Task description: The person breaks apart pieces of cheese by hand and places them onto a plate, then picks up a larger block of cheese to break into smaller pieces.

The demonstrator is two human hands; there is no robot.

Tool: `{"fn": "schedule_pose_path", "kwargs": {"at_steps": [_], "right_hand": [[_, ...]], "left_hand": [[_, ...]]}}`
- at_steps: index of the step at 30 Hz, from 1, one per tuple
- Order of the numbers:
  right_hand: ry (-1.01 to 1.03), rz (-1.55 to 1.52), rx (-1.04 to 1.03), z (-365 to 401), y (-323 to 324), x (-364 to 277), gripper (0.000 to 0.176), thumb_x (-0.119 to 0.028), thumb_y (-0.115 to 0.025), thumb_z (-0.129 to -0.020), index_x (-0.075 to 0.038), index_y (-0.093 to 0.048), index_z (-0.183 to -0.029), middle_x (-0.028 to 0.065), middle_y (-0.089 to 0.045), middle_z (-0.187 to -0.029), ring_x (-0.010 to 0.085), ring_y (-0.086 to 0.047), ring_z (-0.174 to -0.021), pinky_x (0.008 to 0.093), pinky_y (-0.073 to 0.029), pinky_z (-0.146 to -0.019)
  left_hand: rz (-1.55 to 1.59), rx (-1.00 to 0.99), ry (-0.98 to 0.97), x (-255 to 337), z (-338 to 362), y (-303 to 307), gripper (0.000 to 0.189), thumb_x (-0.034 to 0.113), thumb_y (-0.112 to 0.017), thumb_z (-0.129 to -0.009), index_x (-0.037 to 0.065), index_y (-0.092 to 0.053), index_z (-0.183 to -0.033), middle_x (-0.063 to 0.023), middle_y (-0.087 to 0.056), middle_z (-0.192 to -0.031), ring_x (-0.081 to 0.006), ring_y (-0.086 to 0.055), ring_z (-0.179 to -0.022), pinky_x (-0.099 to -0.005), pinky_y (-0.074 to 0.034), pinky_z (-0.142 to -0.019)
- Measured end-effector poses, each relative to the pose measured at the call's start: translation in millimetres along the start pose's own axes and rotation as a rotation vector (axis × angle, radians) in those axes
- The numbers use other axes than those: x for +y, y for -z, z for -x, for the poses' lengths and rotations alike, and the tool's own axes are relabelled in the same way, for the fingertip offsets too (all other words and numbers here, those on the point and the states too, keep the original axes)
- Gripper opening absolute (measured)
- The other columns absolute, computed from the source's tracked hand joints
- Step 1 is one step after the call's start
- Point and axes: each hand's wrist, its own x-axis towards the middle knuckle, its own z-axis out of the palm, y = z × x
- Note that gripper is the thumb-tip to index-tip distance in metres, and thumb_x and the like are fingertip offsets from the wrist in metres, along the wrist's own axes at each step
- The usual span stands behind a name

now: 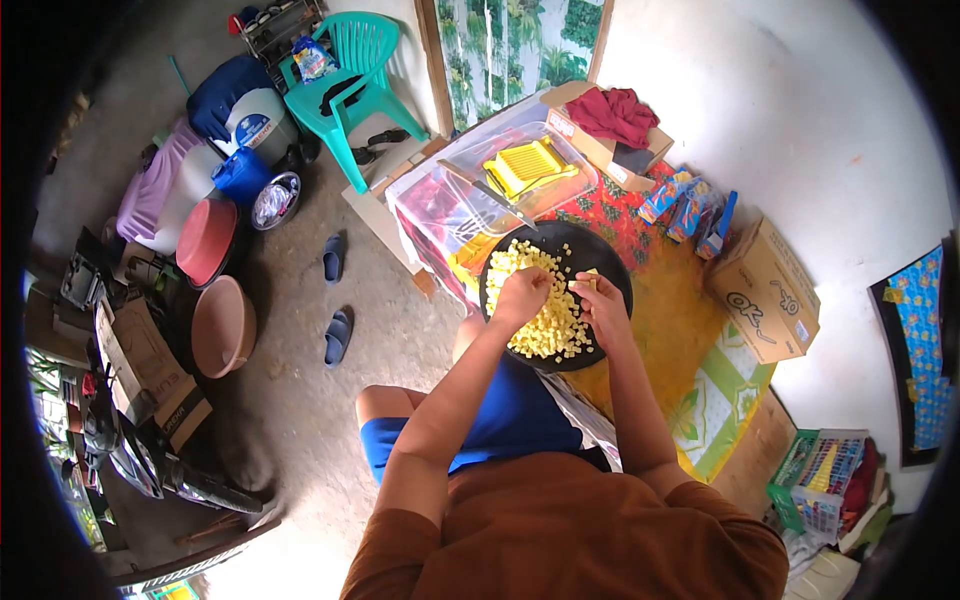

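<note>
Yellow cubes [548, 338], with a brown carton [765, 290] printed "OK" off at three o'clock, lie heaped in a round black pan [592, 246], the left hand [526, 294] at nine bunched closed, contents hidden from me, the right hand [602, 302] at three pinching a small pale piece [591, 273].

Left hand [524, 297] over yellow cubes [540, 338] in round black pan [612, 258], right hand [603, 306] pinching pale yellow piece [592, 273]

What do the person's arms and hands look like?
Short brown sleeves leave the forearms bare. The left hand and right hand are ungloved, with no watch or bracelet visible; any rings would be too small to tell.
</note>
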Motion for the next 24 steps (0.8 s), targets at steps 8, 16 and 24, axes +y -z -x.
{"fn": "schedule_pose_path", "kwargs": {"at_steps": [8,16,24], "right_hand": [[0.010,0.018,-0.027,9,-9,-11,0.015,-0.011,-0.070,-0.082,-0.014,-0.062,-0.094,-0.0099,-0.050,-0.073,0.0000,-0.041,-0.058,0.0187,-0.031,-0.049],[-0.032,-0.080,-0.086,10,-9,-11,0.013,-0.013,-0.068,-0.086,-0.012,-0.064,-0.098,-0.0085,-0.055,-0.075,-0.0005,-0.042,-0.057,0.0179,-0.032,-0.049],[-0.081,-0.029,0.017,-4,3,5,0.021,-0.021,-0.065,-0.088,-0.010,-0.063,-0.106,-0.0049,-0.062,-0.083,-0.0011,-0.042,-0.057,0.0173,-0.033,-0.048]], "left_hand": [[0.206,-0.156,0.086,29,2,14,0.036,0.034,-0.063,-0.089,-0.001,-0.067,-0.095,-0.0111,-0.065,-0.077,-0.0162,-0.057,-0.064,-0.0293,-0.048,-0.059],[0.550,-0.320,0.185,34,6,17,0.027,0.026,-0.060,-0.091,0.000,-0.066,-0.100,-0.0011,-0.065,-0.082,-0.0066,-0.054,-0.063,-0.0217,-0.045,-0.054],[0.432,-0.125,0.211,7,3,1,0.023,0.019,-0.059,-0.090,-0.001,-0.065,-0.100,-0.0025,-0.064,-0.078,-0.0085,-0.054,-0.056,-0.0236,-0.046,-0.048]]}}
